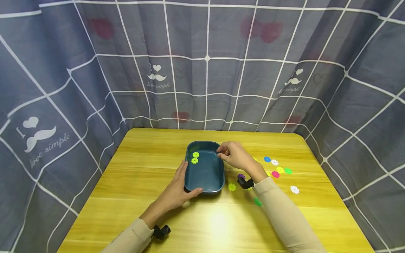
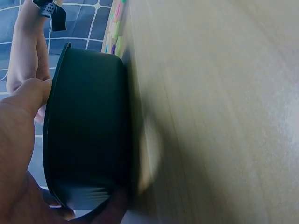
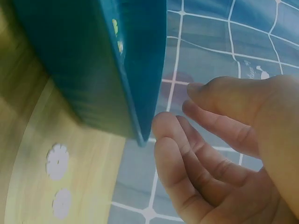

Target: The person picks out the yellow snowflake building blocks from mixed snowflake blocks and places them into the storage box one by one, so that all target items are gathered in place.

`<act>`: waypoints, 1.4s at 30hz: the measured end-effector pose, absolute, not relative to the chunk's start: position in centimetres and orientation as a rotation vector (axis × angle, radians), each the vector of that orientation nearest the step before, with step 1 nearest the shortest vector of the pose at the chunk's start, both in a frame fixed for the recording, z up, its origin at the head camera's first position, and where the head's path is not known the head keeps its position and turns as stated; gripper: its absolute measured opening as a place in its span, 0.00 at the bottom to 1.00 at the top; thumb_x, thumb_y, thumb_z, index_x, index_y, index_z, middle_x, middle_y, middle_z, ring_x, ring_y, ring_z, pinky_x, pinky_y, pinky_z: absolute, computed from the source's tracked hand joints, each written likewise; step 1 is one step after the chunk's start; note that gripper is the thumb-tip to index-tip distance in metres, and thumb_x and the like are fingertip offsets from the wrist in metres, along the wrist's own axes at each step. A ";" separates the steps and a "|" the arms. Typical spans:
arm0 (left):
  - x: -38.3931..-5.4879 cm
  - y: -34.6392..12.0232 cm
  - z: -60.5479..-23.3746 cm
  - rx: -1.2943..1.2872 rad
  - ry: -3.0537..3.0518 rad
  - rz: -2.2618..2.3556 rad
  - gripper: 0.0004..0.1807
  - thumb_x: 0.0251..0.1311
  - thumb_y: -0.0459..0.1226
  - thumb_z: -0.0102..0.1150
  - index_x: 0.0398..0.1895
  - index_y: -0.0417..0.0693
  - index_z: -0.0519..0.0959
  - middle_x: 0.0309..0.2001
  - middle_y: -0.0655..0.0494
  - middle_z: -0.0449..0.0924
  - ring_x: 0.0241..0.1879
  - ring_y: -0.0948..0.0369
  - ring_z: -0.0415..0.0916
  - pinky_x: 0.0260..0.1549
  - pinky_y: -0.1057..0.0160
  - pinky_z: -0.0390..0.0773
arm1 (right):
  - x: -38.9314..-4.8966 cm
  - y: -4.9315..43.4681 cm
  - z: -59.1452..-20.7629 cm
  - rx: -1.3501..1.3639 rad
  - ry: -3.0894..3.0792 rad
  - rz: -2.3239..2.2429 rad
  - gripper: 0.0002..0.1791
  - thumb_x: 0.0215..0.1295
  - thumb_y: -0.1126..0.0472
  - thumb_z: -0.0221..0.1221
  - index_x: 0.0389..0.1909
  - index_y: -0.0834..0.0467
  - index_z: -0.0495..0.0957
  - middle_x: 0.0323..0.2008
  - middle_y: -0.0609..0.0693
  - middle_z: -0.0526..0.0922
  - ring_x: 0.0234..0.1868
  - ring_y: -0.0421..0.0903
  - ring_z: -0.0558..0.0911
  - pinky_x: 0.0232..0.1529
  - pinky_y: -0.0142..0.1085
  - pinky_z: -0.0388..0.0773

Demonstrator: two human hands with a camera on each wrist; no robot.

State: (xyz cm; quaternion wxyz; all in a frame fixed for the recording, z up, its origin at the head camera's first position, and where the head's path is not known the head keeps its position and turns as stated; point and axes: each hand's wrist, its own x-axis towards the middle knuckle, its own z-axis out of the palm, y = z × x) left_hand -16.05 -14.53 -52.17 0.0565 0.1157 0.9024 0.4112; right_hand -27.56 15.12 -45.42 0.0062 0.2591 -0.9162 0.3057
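A dark teal plastic tray [image 1: 205, 177] stands on the table with two yellow-green flower-shaped discs [image 1: 195, 157] inside, near its left wall. Across the tray's near-left corner, my left hand [image 1: 177, 191] holds it, thumb along the near rim and fingers along the left side. The left wrist view shows the thumb [image 2: 32, 95] at the rim. My right hand [image 1: 235, 154] hovers by the far-right rim, its fingers loosely bent. Seen from the right wrist, the fingertips [image 3: 166, 126] sit just beside the tray's edge, and no disc is visible between them.
Loose flower discs lie right of the tray: purple [image 1: 241, 176], yellow [image 1: 232, 187], green [image 1: 257, 201], pink [image 1: 275, 174], blue [image 1: 267, 159] and white [image 1: 294, 189] among them. Some are partly behind the right forearm. A grey checked curtain [image 1: 190, 77] surrounds the wooden table [image 1: 136, 168].
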 end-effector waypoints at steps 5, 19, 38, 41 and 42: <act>-16.1 -14.8 -52.7 0.406 2.776 1.259 0.69 0.72 0.64 0.77 1.00 0.51 0.42 0.99 0.43 0.40 0.86 0.27 0.68 0.77 0.23 0.77 | -27.4 16.3 -45.7 0.794 -2.850 0.961 0.08 0.81 0.63 0.72 0.52 0.63 0.94 0.39 0.52 0.96 0.35 0.42 0.92 0.41 0.39 0.91; -16.3 -14.6 -52.0 0.329 2.746 1.223 0.70 0.72 0.61 0.80 1.00 0.48 0.42 0.99 0.45 0.36 0.90 0.32 0.63 0.82 0.26 0.73 | -27.2 18.9 -47.2 0.731 -2.878 0.935 0.07 0.81 0.63 0.72 0.51 0.62 0.94 0.38 0.51 0.96 0.34 0.43 0.91 0.40 0.38 0.89; -16.2 -14.5 -52.2 0.333 2.747 1.215 0.70 0.72 0.61 0.80 1.00 0.48 0.42 0.99 0.44 0.37 0.90 0.32 0.63 0.82 0.26 0.73 | -25.1 20.6 -49.7 0.858 -2.962 0.921 0.09 0.78 0.64 0.75 0.54 0.60 0.94 0.43 0.49 0.95 0.36 0.36 0.88 0.38 0.30 0.87; -16.2 -14.6 -52.3 0.331 2.749 1.211 0.70 0.72 0.61 0.80 1.00 0.48 0.42 0.99 0.44 0.37 0.90 0.31 0.63 0.82 0.26 0.73 | -24.8 20.8 -50.3 0.908 -2.974 0.944 0.09 0.77 0.63 0.76 0.54 0.59 0.94 0.45 0.49 0.94 0.36 0.35 0.87 0.38 0.30 0.87; -16.2 -14.6 -52.3 0.330 2.753 1.209 0.71 0.72 0.61 0.80 1.00 0.48 0.42 0.99 0.45 0.37 0.90 0.31 0.64 0.82 0.26 0.74 | -24.8 20.8 -50.4 0.932 -2.973 0.943 0.09 0.77 0.63 0.76 0.54 0.59 0.94 0.45 0.49 0.94 0.37 0.35 0.87 0.39 0.29 0.87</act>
